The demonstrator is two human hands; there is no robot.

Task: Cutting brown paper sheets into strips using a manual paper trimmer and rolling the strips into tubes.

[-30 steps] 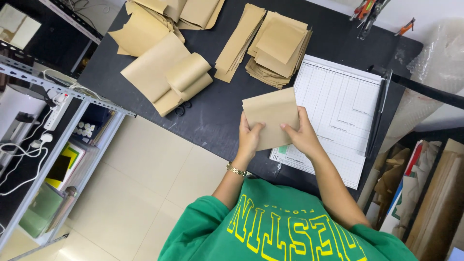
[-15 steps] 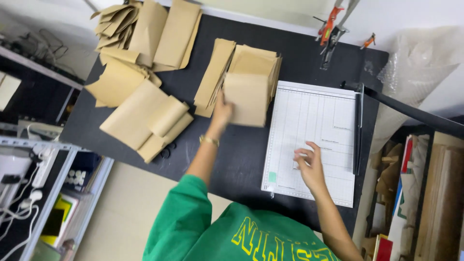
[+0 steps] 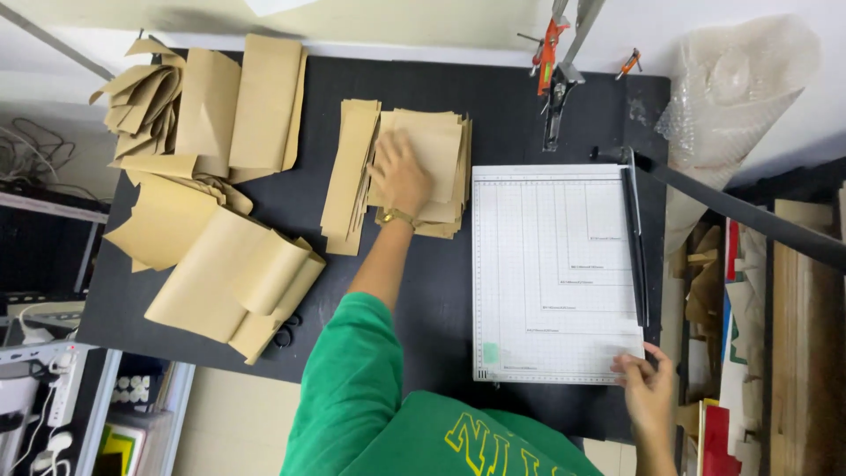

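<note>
My left hand (image 3: 401, 172) lies flat, fingers spread, on a stack of cut brown paper sheets (image 3: 443, 145) at the middle of the black table (image 3: 511, 115). A pile of narrower brown strips (image 3: 348, 172) lies just left of that stack. My right hand (image 3: 648, 383) rests at the near right corner of a white paper trimmer board (image 3: 555, 273) with a printed grid; nothing lies on the board. The trimmer's black blade arm (image 3: 740, 211) is raised and sticks out to the right.
Large curled brown paper sheets (image 3: 229, 273) and folded pieces (image 3: 238, 106) cover the table's left side, with black scissors (image 3: 286, 333) partly under them. An orange clamp (image 3: 548, 53) stands at the far edge. Bubble wrap (image 3: 731, 97) and cardboard scraps (image 3: 714, 291) crowd the right.
My left hand carried a cut brown sheet from in front of me to the stack and now presses on it. My right hand moved off the board to its near right corner.
</note>
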